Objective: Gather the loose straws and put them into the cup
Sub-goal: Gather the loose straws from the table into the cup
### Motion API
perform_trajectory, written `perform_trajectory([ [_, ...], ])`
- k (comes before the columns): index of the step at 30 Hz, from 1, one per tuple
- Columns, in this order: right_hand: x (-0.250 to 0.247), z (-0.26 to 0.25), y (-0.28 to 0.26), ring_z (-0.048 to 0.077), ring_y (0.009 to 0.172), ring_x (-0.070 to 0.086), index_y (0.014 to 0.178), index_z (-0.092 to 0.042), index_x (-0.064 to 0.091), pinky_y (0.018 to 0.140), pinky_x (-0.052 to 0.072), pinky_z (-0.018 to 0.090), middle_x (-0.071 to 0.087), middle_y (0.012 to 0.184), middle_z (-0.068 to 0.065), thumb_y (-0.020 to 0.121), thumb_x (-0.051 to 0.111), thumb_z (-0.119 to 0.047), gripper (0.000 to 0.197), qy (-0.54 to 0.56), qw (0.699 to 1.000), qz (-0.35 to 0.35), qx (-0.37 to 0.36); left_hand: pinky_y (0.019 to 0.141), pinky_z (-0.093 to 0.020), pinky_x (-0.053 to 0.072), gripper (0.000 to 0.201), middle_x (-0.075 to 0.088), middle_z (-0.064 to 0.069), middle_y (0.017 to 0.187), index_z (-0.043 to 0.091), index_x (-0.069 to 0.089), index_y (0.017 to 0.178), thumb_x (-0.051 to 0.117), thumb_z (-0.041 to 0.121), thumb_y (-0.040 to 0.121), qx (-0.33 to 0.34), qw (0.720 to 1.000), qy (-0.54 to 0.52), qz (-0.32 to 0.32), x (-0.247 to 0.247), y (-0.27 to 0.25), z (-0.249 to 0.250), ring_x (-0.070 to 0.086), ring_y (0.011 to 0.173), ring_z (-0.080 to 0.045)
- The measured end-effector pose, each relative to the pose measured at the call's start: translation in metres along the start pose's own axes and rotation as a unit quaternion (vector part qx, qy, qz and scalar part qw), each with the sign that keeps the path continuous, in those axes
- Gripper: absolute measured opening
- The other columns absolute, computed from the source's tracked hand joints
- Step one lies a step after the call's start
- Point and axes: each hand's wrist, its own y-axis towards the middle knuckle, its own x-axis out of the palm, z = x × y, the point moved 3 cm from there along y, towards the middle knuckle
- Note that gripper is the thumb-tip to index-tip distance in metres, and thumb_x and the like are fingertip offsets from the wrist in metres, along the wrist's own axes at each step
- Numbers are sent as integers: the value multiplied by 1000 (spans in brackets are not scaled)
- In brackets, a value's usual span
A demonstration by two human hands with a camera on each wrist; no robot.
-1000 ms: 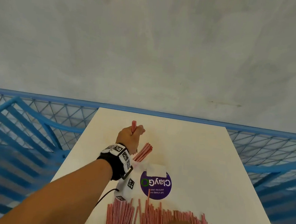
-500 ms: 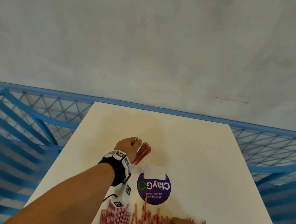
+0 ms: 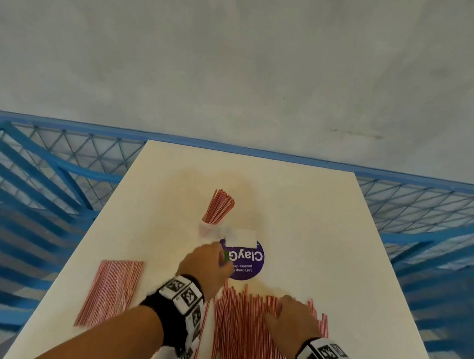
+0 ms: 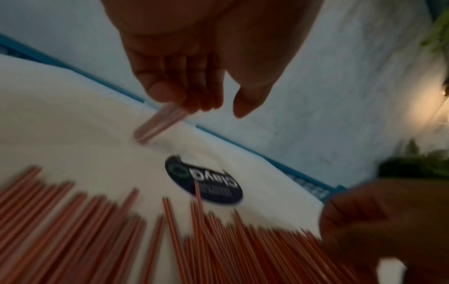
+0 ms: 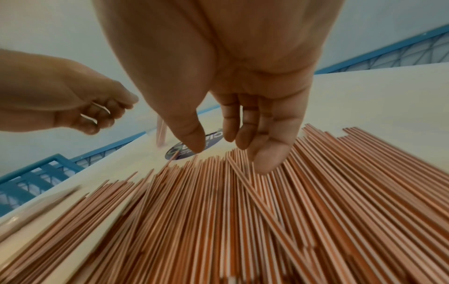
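A clear cup (image 3: pixel 207 229) stands mid-table with a bunch of red-and-white straws (image 3: pixel 219 208) leaning out of it. It shows blurred in the left wrist view as the cup (image 4: pixel 159 125). My left hand (image 3: pixel 221 258) hovers just in front of the cup, fingers loosely curled and holding nothing. The left wrist view shows this left hand (image 4: pixel 211 107) bare. A wide pile of loose straws (image 3: pixel 247 337) lies at the near edge. My right hand (image 3: pixel 286 304) rests on the pile. In the right wrist view, the right fingertips (image 5: pixel 263 165) touch the straws (image 5: pixel 243 221).
A second flat batch of straws (image 3: pixel 113 288) lies at the near left. A round purple sticker (image 3: pixel 249 263) with a white label (image 3: pixel 240 238) is stuck to the white table (image 3: pixel 311 226) right of the cup. Blue metal railing (image 3: pixel 47 183) surrounds the table.
My left hand let go of its straws at the cup and drew back toward me, now holding nothing. The right hand slid forward over the pile. The head view tipped downward.
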Motion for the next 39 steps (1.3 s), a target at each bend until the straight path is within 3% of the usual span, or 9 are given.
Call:
perform_trajectory([
  [7, 17, 0, -16, 20, 101, 58, 116, -13, 48, 82, 47, 29, 56, 115, 3, 87, 57, -43, 43, 2, 999, -10, 39, 66, -29, 45, 39, 60, -3, 84, 13, 58, 90, 51, 51, 90, -16, 974, 167, -151, 54, -47, 15, 62, 81, -23],
  [11, 17, -3, -14, 21, 92, 60, 106, -12, 53, 71, 47, 27, 60, 106, 4, 90, 56, -28, 23, 7, 999, -13, 42, 72, -30, 48, 45, 67, -6, 98, 9, 63, 97, 56, 52, 89, -35, 969, 184, -159, 63, -49, 16, 65, 91, -24],
  [14, 19, 0, -8, 20, 79, 54, 89, -15, 50, 67, 45, 28, 58, 94, 3, 89, 52, -19, 4, 12, 999, -16, 35, 70, -28, 47, 32, 67, -9, 95, 6, 63, 99, 60, 37, 90, -63, 972, 149, -169, 68, -44, 15, 66, 91, -25],
  [18, 21, 6, -2, 18, 78, 53, 91, -14, 53, 61, 41, 23, 56, 92, 2, 91, 47, -16, 6, 17, 999, -25, 29, 78, -28, 50, 24, 68, -12, 108, 3, 64, 107, 60, 21, 91, -113, 971, 124, -172, 69, -39, 14, 66, 99, -26],
  [24, 15, 16, -1, 7, 68, 49, 92, -13, 47, 48, 31, 16, 50, 83, -4, 95, 43, -19, 8, 61, 997, -25, 27, 70, -26, 48, 23, 67, -11, 104, 1, 63, 102, 59, 21, 92, -155, 975, 70, -141, 68, -40, 7, 66, 92, -26],
  [28, 13, 20, 0, 12, 73, 51, 101, -13, 48, 55, 37, 18, 56, 93, 0, 95, 41, -23, 13, 99, 995, 4, 27, 69, -24, 44, 21, 64, -13, 101, -1, 60, 105, 56, 17, 94, -169, 976, 45, -130, 66, -40, 3, 64, 96, -27],
  [34, 5, 16, -8, 13, 67, 58, 95, -16, 49, 61, 50, 27, 64, 85, 2, 98, 36, -25, 17, 201, 979, 44, 5, 84, -26, 44, 27, 55, -15, 127, 0, 47, 121, 47, 11, 97, -177, 977, 27, -117, 57, -39, -5, 56, 115, -29],
  [37, 0, 8, -16, 10, 57, 48, 95, -17, 47, 54, 45, 27, 58, 74, 0, 100, 34, -26, 17, 236, 970, 49, -31, 90, -28, 43, 10, 56, -11, 120, 7, 50, 104, 42, 10, 98, -172, 978, 3, -121, 48, -41, -6, 57, 110, -27],
  [39, -4, -1, -22, 7, 47, 40, 98, -17, 46, 45, 37, 22, 49, 63, -3, 100, 32, -27, 17, 254, 964, 47, -62, 86, -32, 45, 21, 53, -7, 97, 12, 41, 79, 39, 12, 99, -184, 975, -49, -110, 47, -39, -12, 56, 87, -23],
])
